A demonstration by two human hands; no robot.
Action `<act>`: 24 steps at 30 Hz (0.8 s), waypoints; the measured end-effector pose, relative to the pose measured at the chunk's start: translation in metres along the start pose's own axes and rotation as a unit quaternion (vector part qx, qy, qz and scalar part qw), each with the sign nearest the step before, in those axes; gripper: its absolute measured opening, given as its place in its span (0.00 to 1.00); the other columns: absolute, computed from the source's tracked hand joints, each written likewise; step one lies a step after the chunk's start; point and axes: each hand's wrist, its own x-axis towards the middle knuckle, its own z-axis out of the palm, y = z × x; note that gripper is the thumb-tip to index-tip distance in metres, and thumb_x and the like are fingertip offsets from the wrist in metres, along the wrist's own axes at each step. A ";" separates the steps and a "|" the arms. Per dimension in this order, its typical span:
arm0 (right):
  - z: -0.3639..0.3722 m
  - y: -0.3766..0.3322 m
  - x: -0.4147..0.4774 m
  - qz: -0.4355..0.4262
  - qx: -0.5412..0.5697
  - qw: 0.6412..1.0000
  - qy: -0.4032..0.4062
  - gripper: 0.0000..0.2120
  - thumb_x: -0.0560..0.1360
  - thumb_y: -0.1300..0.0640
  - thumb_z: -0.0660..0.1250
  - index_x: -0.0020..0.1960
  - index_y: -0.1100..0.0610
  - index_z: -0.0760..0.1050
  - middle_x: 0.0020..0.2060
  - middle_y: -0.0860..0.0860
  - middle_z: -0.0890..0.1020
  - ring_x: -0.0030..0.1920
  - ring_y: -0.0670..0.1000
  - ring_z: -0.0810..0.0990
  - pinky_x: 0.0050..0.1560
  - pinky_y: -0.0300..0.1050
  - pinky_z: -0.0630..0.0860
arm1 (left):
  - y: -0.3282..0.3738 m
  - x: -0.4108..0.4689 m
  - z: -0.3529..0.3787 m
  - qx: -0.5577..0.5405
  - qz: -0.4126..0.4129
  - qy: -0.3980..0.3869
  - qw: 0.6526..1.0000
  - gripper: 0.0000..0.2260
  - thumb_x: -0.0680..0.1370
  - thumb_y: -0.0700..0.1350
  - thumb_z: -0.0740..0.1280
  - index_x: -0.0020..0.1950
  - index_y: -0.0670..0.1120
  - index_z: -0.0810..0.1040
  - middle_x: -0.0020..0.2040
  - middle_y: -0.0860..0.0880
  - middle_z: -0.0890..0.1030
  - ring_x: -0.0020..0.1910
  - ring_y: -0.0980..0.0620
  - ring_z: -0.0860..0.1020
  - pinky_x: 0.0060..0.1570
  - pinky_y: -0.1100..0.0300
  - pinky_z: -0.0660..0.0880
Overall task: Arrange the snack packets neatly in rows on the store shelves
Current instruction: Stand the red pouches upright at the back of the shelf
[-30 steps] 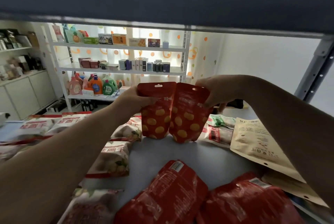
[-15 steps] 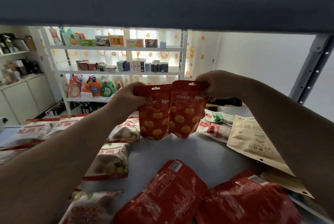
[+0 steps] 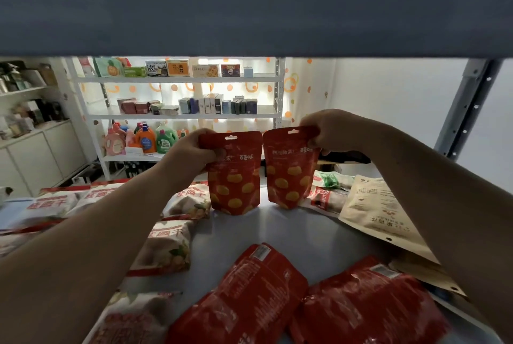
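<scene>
Two red stand-up pouches with yellow spots stand upright side by side at the back of the grey shelf board. My left hand grips the top left corner of the left pouch. My right hand pinches the top right corner of the right pouch. A narrow gap separates the two pouches, and their bottoms rest on the board.
Two large red packets lie flat at the front. White packets with red print lie along the left. A beige packet and a green-and-white one lie on the right. The shelf above hangs low overhead; a metal upright stands right.
The two pouches overlapped and leaned together earlier; now they stand straighter and apart, the right one shifted right. Both hands keep their grips.
</scene>
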 end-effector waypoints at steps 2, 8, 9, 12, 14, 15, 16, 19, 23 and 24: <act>0.000 0.003 -0.001 0.005 0.023 1.000 -0.010 0.12 0.75 0.65 0.68 0.54 0.51 0.77 0.45 0.48 0.80 0.43 0.47 0.81 0.39 0.41 0.79 | -0.001 0.000 -0.001 -0.003 -0.003 -0.008 1.000 0.13 0.73 0.32 0.70 0.56 0.42 0.77 0.50 0.41 0.80 0.52 0.42 0.80 0.47 0.51 0.79; -0.001 0.003 -0.009 0.009 0.111 0.993 -0.033 0.15 0.75 0.66 0.69 0.48 0.46 0.77 0.45 0.48 0.83 0.39 0.45 0.85 0.36 0.39 0.81 | -0.001 -0.001 -0.002 -0.015 -0.015 -0.007 1.000 0.14 0.74 0.32 0.69 0.58 0.43 0.77 0.52 0.41 0.82 0.54 0.42 0.81 0.48 0.52 0.78; 0.001 0.003 -0.010 0.007 0.110 0.993 -0.041 0.14 0.75 0.66 0.69 0.48 0.46 0.77 0.44 0.48 0.83 0.39 0.45 0.84 0.36 0.39 0.81 | -0.002 -0.001 -0.001 -0.018 -0.018 -0.005 1.000 0.15 0.74 0.32 0.69 0.58 0.44 0.77 0.52 0.42 0.82 0.54 0.42 0.80 0.48 0.51 0.78; 0.008 0.005 -0.015 -0.008 0.057 0.998 -0.019 0.12 0.75 0.65 0.69 0.52 0.49 0.78 0.43 0.47 0.81 0.39 0.48 0.83 0.37 0.39 0.79 | -0.002 -0.001 0.002 -0.031 -0.024 -0.004 0.999 0.15 0.74 0.31 0.69 0.58 0.44 0.78 0.50 0.43 0.83 0.55 0.41 0.80 0.49 0.50 0.78; 0.008 0.007 -0.018 -0.022 -0.006 1.000 0.017 0.11 0.74 0.64 0.69 0.50 0.49 0.77 0.40 0.44 0.79 0.41 0.47 0.79 0.37 0.39 0.74 | -0.002 -0.001 0.002 -0.034 -0.025 -0.007 0.999 0.15 0.74 0.31 0.69 0.58 0.44 0.78 0.51 0.43 0.83 0.55 0.41 0.80 0.49 0.50 0.78; 0.008 0.008 -0.019 -0.027 -0.030 0.999 0.031 0.11 0.73 0.64 0.69 0.49 0.48 0.76 0.39 0.43 0.77 0.41 0.46 0.78 0.38 0.40 0.73 | -0.002 -0.001 0.002 -0.033 -0.024 -0.007 0.999 0.15 0.74 0.31 0.68 0.58 0.44 0.77 0.51 0.43 0.83 0.55 0.41 0.80 0.50 0.49 0.78; 0.009 0.008 -0.021 -0.031 -0.044 0.998 0.042 0.11 0.73 0.63 0.68 0.48 0.48 0.75 0.38 0.42 0.77 0.42 0.46 0.77 0.40 0.40 0.73 | -0.002 -0.002 0.002 -0.033 -0.024 -0.008 0.999 0.15 0.74 0.31 0.68 0.58 0.44 0.77 0.52 0.42 0.82 0.55 0.41 0.80 0.51 0.48 0.78; 0.013 0.010 -0.023 -0.039 -0.075 0.993 0.079 0.08 0.74 0.63 0.68 0.51 0.52 0.78 0.40 0.45 0.79 0.44 0.49 0.78 0.46 0.45 0.76 | -0.001 -0.002 0.003 -0.041 -0.025 -0.010 0.999 0.15 0.74 0.31 0.68 0.59 0.43 0.76 0.53 0.41 0.82 0.55 0.40 0.80 0.51 0.47 0.79; 0.020 0.008 -0.025 -0.044 -0.085 0.988 0.124 0.10 0.75 0.64 0.67 0.55 0.55 0.80 0.45 0.52 0.83 0.46 0.53 0.80 0.49 0.47 0.77 | -0.002 -0.004 0.002 -0.035 -0.021 -0.020 0.999 0.15 0.74 0.31 0.67 0.60 0.42 0.75 0.54 0.40 0.81 0.55 0.40 0.80 0.51 0.46 0.79; 0.021 0.008 -0.025 -0.047 -0.085 0.987 0.132 0.10 0.76 0.64 0.66 0.55 0.55 0.80 0.46 0.52 0.83 0.47 0.53 0.80 0.49 0.47 0.77 | -0.002 -0.004 0.002 -0.035 -0.021 -0.023 0.999 0.15 0.74 0.31 0.67 0.60 0.41 0.75 0.54 0.40 0.81 0.56 0.39 0.80 0.51 0.46 0.79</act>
